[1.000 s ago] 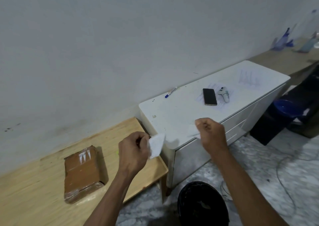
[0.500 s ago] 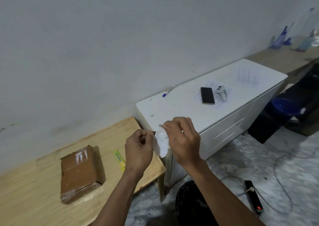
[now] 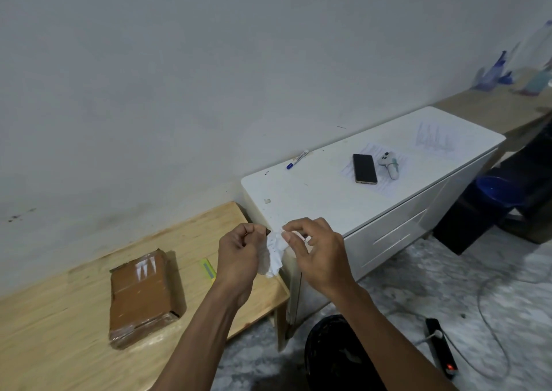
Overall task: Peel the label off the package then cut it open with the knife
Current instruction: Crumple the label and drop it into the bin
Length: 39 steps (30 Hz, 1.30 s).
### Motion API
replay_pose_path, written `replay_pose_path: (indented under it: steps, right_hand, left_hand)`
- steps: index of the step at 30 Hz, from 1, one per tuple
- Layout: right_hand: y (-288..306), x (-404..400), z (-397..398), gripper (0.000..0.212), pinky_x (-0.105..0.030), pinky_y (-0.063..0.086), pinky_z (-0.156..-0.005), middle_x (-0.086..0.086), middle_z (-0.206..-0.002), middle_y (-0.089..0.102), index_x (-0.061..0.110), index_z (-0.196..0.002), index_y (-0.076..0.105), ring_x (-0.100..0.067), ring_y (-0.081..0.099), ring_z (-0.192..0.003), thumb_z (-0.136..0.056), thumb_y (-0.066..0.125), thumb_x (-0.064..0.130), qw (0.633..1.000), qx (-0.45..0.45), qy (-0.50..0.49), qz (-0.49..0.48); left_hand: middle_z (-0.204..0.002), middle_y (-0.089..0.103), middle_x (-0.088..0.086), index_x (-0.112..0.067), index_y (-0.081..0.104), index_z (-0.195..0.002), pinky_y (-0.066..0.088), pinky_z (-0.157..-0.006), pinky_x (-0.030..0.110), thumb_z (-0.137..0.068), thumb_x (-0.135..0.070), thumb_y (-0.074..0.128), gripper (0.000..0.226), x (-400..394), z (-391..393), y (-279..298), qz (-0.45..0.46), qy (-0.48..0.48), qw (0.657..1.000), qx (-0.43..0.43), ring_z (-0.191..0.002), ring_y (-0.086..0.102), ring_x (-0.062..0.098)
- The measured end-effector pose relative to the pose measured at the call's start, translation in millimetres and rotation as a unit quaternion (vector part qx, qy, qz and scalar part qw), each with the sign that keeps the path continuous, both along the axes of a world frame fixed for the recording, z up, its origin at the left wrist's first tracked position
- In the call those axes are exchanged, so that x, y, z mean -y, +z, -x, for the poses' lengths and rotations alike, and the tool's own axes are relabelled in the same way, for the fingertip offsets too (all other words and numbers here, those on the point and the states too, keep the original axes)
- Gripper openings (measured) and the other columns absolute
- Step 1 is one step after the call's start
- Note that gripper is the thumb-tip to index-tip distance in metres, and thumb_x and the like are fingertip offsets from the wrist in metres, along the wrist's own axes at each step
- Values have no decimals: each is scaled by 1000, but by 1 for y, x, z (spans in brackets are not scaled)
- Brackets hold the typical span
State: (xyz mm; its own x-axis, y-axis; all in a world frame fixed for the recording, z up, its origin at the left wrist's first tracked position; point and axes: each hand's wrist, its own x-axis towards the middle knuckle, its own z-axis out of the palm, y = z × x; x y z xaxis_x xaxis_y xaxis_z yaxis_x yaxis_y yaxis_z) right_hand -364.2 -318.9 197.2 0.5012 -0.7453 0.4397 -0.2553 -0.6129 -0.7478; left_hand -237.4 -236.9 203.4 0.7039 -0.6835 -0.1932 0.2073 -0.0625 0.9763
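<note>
A brown cardboard package (image 3: 140, 296), wrapped in clear tape, lies flat on the low wooden table (image 3: 74, 331). Beside it to the right lies a yellow-green utility knife (image 3: 208, 269), partly hidden by my left wrist. Both hands are raised in front of me, right of the package. My left hand (image 3: 240, 257) pinches one side of a crumpled white label (image 3: 274, 254). My right hand (image 3: 316, 251) pinches its other side with thumb and forefinger.
A white cabinet (image 3: 328, 199) stands right of the table and carries a pen (image 3: 297, 159), a phone (image 3: 364, 168), a small white device (image 3: 389, 165) and paper. A black bin (image 3: 337, 354) sits on the floor below my arms. A power strip (image 3: 440, 345) with cable lies on the marble floor.
My right hand came in from the right and joined my left hand on the white label. The label went from a flat sheet to a crumpled wad between both hands.
</note>
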Motion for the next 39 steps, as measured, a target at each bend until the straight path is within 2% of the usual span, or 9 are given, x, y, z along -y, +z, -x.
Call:
replay_pose_path:
  steps: [5,8,10,13,20,23,28,34,39]
  right_hand:
    - [6,7,0,4,-15,44,-67,13,-83,69,21,-84,73,-4,56,-76,-82,76,22,989,20,19,-142]
    - [12,13,1,21,-22,48,-66,7,-73,67,17,-100,68,-5,57,-66,-81,77,14,943,73,83,-313]
    - [14,20,3,32,-23,46,-65,6,-74,65,20,-115,64,-7,58,-71,-85,74,16,911,31,123,-391]
    - [18,26,5,14,-28,45,-67,2,-91,64,21,-102,73,-12,55,-85,-89,69,22,883,-42,165,-438]
    - [28,28,9,9,-29,48,-68,-8,-99,73,17,-76,71,-12,58,-77,-84,74,14,872,-51,202,-442]
    - [30,29,9,14,-30,49,-66,-1,-79,71,19,-70,71,-12,60,-73,-82,76,14,883,-68,184,-426]
    - [29,29,10,11,-24,46,-62,7,-67,68,18,-91,75,-3,59,-60,-80,78,17,936,-72,120,-324]
    - [23,29,8,12,-22,46,-64,12,-75,68,17,-94,76,-4,59,-67,-86,72,24,954,-194,119,-196]
    - [6,28,14,12,-24,45,-67,4,-82,68,22,-78,68,-11,58,-73,-90,66,21,965,-165,77,-191]
  left_hand:
    - [-82,63,17,2,64,-92,46,-65,35,-99,-9,56,15,-1,-3,1,25,-18,999,35,-74,56,25]
    - [-81,62,16,3,63,-92,45,-70,36,-100,-8,55,16,-5,-5,4,35,-39,997,52,-75,54,25]
    - [-81,63,15,0,64,-91,45,-69,34,-100,-8,55,15,-6,-6,6,41,-57,996,62,-75,55,23]
    - [-83,66,14,-6,67,-90,49,-71,34,-99,-7,56,14,-7,-9,9,46,-77,994,63,-77,60,25]
    - [-76,67,0,0,66,-93,49,-65,24,-99,-11,57,15,-10,-11,8,35,-110,989,90,-72,59,13]
    - [-74,68,-5,0,68,-94,49,-65,19,-98,-9,59,13,-12,-10,8,30,-112,986,116,-71,60,6]
    - [-84,75,15,-6,75,-94,56,-68,37,-91,-8,69,7,-13,-19,7,-15,-137,969,206,-72,67,24]
    - [-77,76,2,-13,79,-86,54,-65,39,-89,-17,73,8,-5,-16,1,-116,-164,896,397,-72,69,22]
    - [-77,75,3,-10,77,-79,53,-64,37,-90,-19,71,15,0,-10,-5,-141,-139,909,366,-72,67,18]
